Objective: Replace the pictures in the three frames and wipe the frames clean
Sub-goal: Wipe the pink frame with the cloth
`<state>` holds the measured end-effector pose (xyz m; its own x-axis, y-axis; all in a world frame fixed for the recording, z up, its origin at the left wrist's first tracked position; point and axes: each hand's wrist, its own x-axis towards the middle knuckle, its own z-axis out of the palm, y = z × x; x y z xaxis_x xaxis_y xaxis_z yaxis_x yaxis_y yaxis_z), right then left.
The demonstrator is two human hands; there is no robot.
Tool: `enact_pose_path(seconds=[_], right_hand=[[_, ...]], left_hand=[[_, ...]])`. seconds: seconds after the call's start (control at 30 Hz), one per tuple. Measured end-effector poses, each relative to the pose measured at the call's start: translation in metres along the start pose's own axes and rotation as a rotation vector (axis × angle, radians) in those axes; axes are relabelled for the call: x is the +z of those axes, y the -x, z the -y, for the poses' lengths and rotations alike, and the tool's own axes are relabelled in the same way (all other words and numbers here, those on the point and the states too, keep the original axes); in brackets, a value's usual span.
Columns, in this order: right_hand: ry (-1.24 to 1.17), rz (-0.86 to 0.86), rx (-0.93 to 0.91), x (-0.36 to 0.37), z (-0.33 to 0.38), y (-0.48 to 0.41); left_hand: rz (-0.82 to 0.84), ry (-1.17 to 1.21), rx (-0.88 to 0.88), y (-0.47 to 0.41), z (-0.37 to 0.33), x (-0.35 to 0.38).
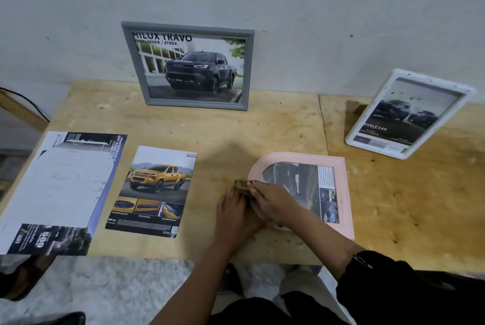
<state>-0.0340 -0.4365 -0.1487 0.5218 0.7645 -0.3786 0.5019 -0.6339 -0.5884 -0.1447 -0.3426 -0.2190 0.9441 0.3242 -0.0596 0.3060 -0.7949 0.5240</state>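
Note:
A pink arch-shaped frame [338, 193] lies flat on the wooden table [262, 128] with a picture inside. My right hand [273, 201] holds a small brownish cloth [242, 185] against the frame's rounded left end. My left hand [235, 213] rests on the table, touching that same end of the frame. A grey frame [250, 67] with a dark pickup picture leans on the wall. A white frame [467, 99] with a car picture stands tilted at the right. A loose picture of a yellow pickup [154, 191] lies left of my hands.
A larger brochure sheet [60, 191] lies at the table's left edge, overhanging the front. The table's front edge runs just below my wrists. A black cable [26, 101] hangs at the far left. My knees are under the table front.

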Motion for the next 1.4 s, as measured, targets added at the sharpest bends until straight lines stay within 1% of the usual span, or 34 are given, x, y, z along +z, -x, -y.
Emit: enact_pose_path(seconds=[0.1, 0.17, 0.23, 0.27, 0.37, 0.4, 0.47, 0.53, 0.6, 0.9, 1.07, 1.2, 1.3, 1.4], right_hand=[[-0.026, -0.031, -0.011, 0.002, 0.0, 0.008], [-0.03, -0.039, -0.016, 0.004, -0.002, 0.014], [-0.025, -0.029, -0.036, 0.006, -0.003, 0.018], [-0.034, -0.024, -0.045, 0.007, -0.004, 0.021], [-0.062, -0.037, -0.041, 0.006, -0.007, 0.023], [-0.055, -0.039, -0.032, 0.006, -0.008, 0.024], [-0.027, -0.026, -0.02, 0.008, -0.006, 0.026], [0.001, -0.02, -0.033, 0.011, -0.006, 0.028], [0.01, -0.018, -0.043, 0.015, -0.01, 0.028], [0.045, -0.078, -0.053, 0.029, -0.022, 0.033], [0.099, -0.039, -0.158, 0.025, -0.028, 0.044], [0.042, -0.057, -0.25, 0.02, -0.049, 0.067], [0.053, -0.044, -0.237, 0.007, -0.067, 0.084], [0.083, -0.077, -0.223, -0.005, -0.091, 0.106]], left_hand=[[-0.007, 0.107, -0.023, 0.001, -0.002, -0.001], [0.047, 0.244, -0.031, 0.003, 0.0, -0.011], [0.067, 0.346, -0.037, 0.002, 0.007, -0.03], [0.043, 0.381, -0.065, 0.0, 0.013, -0.039], [-0.122, 0.467, -0.215, -0.018, 0.017, -0.058], [-0.129, 0.49, -0.246, -0.024, 0.012, -0.06], [-0.086, 0.518, -0.265, -0.037, 0.004, -0.058], [-0.056, 0.512, -0.289, -0.049, -0.001, -0.052], [-0.066, 0.501, -0.309, -0.058, -0.004, -0.047], [-0.06, 0.4, -0.26, -0.068, -0.005, -0.027], [-0.096, 0.406, -0.25, -0.065, -0.004, -0.025], [-0.116, 0.411, -0.259, -0.063, -0.004, -0.022], [-0.128, 0.408, -0.272, -0.065, -0.004, -0.022], [-0.138, 0.401, -0.273, -0.063, -0.004, -0.023]])
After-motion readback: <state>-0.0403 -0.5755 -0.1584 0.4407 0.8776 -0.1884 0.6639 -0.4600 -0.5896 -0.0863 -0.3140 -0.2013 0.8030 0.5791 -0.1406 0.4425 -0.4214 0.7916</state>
